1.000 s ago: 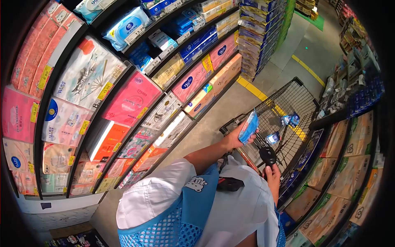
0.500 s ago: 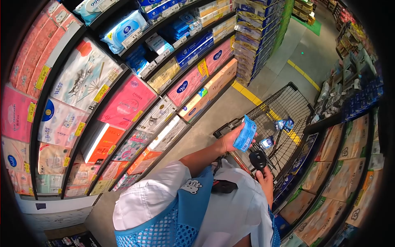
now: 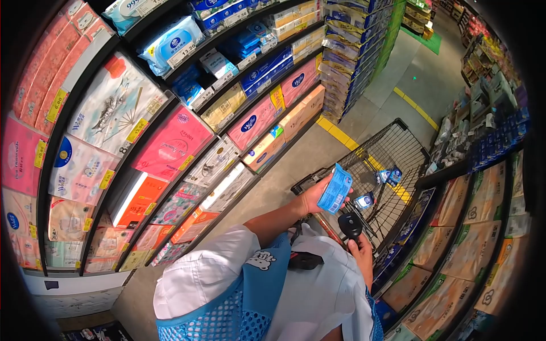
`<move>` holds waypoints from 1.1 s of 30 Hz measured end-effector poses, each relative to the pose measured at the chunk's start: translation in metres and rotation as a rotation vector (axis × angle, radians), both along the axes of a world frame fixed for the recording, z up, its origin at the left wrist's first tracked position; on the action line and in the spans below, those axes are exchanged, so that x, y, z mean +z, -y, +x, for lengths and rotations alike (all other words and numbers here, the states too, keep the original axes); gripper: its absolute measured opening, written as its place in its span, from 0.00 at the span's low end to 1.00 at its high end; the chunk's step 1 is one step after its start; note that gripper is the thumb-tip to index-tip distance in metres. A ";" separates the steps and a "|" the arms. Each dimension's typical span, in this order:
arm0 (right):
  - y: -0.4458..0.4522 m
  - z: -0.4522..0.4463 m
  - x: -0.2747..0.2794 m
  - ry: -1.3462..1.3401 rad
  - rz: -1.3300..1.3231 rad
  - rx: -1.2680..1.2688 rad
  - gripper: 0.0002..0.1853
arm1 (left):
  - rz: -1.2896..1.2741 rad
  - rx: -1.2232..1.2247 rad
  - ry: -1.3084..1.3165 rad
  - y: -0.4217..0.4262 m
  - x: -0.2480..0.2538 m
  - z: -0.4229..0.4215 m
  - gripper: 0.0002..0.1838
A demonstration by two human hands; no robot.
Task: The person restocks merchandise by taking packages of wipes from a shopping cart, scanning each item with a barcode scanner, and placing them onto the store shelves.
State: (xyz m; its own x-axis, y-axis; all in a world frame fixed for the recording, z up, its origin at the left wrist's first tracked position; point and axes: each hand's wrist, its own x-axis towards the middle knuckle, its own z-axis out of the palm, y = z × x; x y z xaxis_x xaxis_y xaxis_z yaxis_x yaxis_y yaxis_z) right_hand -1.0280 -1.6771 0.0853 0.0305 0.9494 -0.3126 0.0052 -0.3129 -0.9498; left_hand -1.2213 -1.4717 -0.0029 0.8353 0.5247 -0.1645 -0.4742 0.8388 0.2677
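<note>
Perhaps for legibility, the left grip (image 3: 314, 198) clasped a packet (image 3: 335, 187) print-up, the right (image 3: 363, 254) a black device (image 3: 350, 225) at its five o'clock.

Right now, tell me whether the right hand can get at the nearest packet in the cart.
Probably not to grasp it: the packet lies close, just beyond the black device in view, but the right hand holds that device and would likely need freeing first.

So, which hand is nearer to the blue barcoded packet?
Left: the left hand holds the blue barcoded packet; the right hand is apart from it, lower in view, holding the black handheld device.
</note>
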 end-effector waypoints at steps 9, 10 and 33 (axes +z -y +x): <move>0.000 -0.002 0.004 0.002 0.009 -0.006 0.18 | 0.007 0.020 -0.041 0.000 -0.001 0.003 0.36; 0.001 -0.001 0.000 0.004 -0.006 -0.005 0.18 | -0.035 0.013 -0.043 0.000 0.000 0.002 0.36; 0.000 -0.001 -0.010 0.060 -0.002 -0.029 0.18 | 0.064 0.177 -0.094 0.004 0.005 0.009 0.22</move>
State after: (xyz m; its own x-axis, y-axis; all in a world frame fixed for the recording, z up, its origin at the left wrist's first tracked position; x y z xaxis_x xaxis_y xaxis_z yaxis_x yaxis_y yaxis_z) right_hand -1.0294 -1.6776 0.0750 0.0767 0.9471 -0.3115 0.0525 -0.3158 -0.9474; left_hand -1.2124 -1.4756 0.0018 0.7115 0.6739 -0.1988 -0.5832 0.7243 0.3678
